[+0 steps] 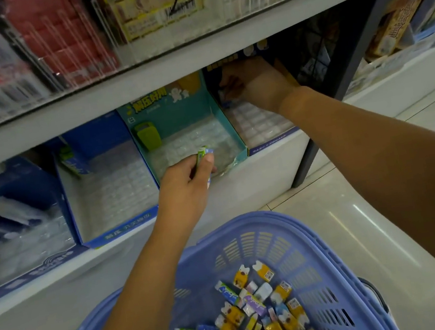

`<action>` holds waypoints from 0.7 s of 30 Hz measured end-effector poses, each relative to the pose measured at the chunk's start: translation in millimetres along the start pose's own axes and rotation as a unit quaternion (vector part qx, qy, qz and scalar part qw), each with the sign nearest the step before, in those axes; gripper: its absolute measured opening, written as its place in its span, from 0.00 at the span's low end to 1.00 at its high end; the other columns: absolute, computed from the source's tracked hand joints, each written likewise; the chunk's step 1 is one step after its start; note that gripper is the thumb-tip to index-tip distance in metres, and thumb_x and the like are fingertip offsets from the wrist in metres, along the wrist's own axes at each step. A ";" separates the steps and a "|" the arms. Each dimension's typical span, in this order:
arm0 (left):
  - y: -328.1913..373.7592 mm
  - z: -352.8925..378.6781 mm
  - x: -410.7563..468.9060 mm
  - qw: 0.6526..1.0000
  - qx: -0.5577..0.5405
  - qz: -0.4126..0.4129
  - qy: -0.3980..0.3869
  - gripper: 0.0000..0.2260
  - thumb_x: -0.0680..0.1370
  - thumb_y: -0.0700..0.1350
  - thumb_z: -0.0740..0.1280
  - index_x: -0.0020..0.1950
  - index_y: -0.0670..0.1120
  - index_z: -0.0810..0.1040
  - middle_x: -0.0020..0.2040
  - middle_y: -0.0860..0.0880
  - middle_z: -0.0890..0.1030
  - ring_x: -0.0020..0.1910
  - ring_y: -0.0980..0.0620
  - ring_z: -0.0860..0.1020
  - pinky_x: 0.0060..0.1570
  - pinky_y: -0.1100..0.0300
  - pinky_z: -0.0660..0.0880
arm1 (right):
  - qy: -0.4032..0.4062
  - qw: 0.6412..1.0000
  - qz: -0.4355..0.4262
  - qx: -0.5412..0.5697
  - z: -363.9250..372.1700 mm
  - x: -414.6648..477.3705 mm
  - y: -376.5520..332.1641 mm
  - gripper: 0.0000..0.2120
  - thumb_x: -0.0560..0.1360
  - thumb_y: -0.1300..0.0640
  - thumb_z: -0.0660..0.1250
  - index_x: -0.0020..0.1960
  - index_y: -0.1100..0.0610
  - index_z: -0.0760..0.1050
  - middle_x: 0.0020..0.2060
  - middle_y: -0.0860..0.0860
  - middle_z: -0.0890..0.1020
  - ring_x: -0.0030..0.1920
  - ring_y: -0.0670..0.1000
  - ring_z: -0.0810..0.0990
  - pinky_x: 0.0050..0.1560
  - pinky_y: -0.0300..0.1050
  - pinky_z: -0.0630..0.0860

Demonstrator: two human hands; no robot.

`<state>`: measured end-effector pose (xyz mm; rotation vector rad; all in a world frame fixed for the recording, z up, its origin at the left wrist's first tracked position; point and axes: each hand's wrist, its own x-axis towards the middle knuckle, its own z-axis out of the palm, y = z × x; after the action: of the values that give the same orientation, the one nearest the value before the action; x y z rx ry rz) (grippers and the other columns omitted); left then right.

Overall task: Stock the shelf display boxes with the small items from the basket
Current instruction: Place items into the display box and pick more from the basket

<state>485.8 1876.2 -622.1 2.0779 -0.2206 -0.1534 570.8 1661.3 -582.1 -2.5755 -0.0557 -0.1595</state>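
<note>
Small items (259, 312): loose pile of yellow, blue, white and purple packs on the floor of the purple basket (319, 240), at 6 o'clock in view.

One green-and-blue pack (202, 154) is out of the basket, pinched upright between thumb and curled fingers of the left hand (187, 180). That hand is at frame centre, just in front of the front lip of the teal display box (228, 124).

Teal box holds a green item (148, 135) standing at its back-left corner; its clear tray is blurred.

Right hand (252, 84), at 1 o'clock, reaches into the back of the dark blue display box (265, 135) just right of the teal one. Fingers bent downward; motion blur, so cannot tell whether they grasp anything.

At 9 o'clock of the teal box, touching it: blue display box (119, 231) with one green-blue pack (72, 163) leaning at its back-left.

White shelf board (143, 83) runs above the boxes.
</note>
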 end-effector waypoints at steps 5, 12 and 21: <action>4.2 -2.6 -0.2 0.998 -0.062 -0.029 -0.003 0.12 0.80 0.53 0.61 0.44 0.52 0.82 0.41 0.52 0.82 0.35 0.59 0.74 0.30 0.75 0.66 | -0.002 1.000 0.007 0.002 3.3 7.7 -1.4 0.11 0.73 0.63 0.66 0.56 0.62 0.78 0.54 0.58 0.81 0.55 0.56 0.78 0.54 0.40 0.72; 14.2 -14.5 -1.5 0.992 -0.113 -0.048 -0.011 0.12 0.81 0.51 0.59 0.50 0.50 0.81 0.41 0.54 0.82 0.39 0.59 0.78 0.41 0.69 0.72 | 0.018 0.997 0.019 -0.068 13.4 -5.5 -8.2 0.16 0.77 0.63 0.62 0.64 0.61 0.72 0.59 0.59 0.78 0.60 0.58 0.75 0.57 0.43 0.71; 23.2 -36.3 -30.2 0.895 -0.393 -0.192 -0.085 0.18 0.81 0.48 0.54 0.40 0.43 0.79 0.26 0.50 0.69 0.20 0.58 0.59 0.18 0.69 0.53 | -0.066 0.920 0.093 0.375 22.7 -100.3 -71.7 0.06 0.77 0.57 0.66 0.53 0.55 0.79 0.43 0.50 0.83 0.42 0.48 0.81 0.48 0.41 0.78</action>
<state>461.4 1902.4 -583.5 1.2714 0.1433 -0.5684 468.5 1733.3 -575.9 -1.8040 0.0674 0.0960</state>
